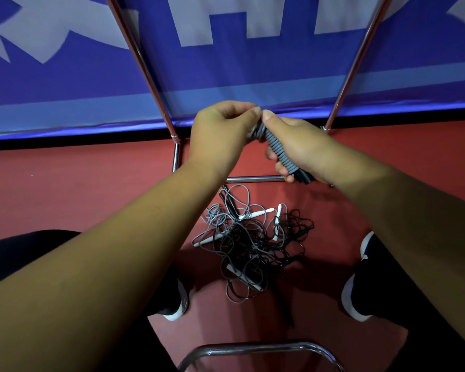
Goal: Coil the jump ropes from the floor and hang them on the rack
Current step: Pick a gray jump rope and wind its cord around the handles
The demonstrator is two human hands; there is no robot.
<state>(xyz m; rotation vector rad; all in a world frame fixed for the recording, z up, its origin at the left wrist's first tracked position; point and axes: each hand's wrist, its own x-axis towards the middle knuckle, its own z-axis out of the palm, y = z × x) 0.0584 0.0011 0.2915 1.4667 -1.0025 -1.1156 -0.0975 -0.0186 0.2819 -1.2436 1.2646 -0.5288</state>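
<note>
coiled rope (278,150) before rack (255,179), tangled jump ropes (253,242) between shoes (352,299), blue banner (226,71)

Dim, warm light here; the banner (253,68) up top smears with motion blur, wide-angle bend splays the rack poles (141,65), glare streaks the chrome tube (255,348), soft shadows pool on the floor (78,189).

Grey ribbed rope bundle (278,150), red floor (78,181), blue-and-white banner (226,63), chrome rack (151,73)
</note>
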